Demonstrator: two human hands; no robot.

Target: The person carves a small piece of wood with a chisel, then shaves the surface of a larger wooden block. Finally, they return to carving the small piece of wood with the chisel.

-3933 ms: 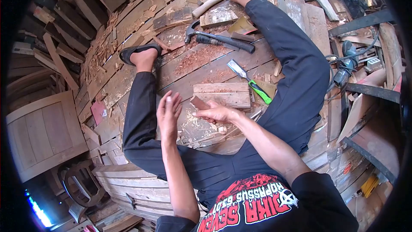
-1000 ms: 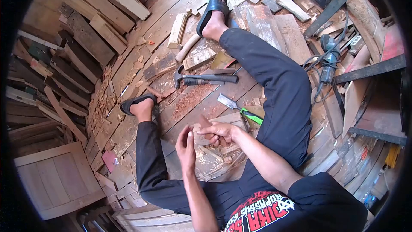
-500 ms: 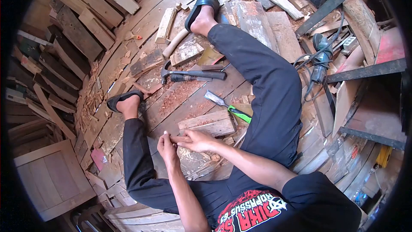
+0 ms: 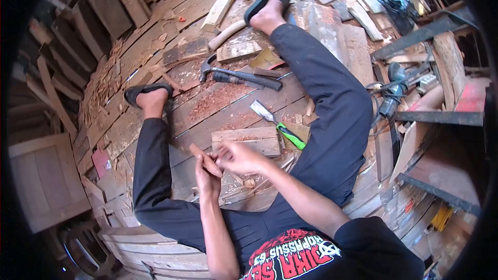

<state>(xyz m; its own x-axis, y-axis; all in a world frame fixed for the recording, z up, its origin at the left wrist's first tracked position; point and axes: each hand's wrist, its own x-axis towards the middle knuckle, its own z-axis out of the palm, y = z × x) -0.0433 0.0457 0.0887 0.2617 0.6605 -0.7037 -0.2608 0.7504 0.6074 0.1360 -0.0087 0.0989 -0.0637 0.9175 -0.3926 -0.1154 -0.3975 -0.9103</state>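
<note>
I sit on a plank floor with my legs spread. My left hand (image 4: 208, 179) grips a small reddish wood piece (image 4: 201, 156) that sticks up and to the left from its fingers. My right hand (image 4: 239, 158) is beside it, fingertips touching the piece's near end; its fingers are blurred. Both hands hover over a short wooden board (image 4: 248, 140) lying between my legs. A chisel with a green handle (image 4: 277, 125) lies just right of that board. A hammer (image 4: 239, 77) rests farther out on the floor.
Red sawdust and chips cover the planks (image 4: 218, 98). An angle grinder with cables (image 4: 390, 93) lies at right. Stacked timber (image 4: 67, 46) lines the left side. A wooden panel (image 4: 44, 176) leans at lower left. Offcuts lie near my right foot (image 4: 267, 5).
Over the last seconds my hands came together on the wood piece, which passed from my right hand to my left. The view shifted slightly; tools on the floor stayed put.
</note>
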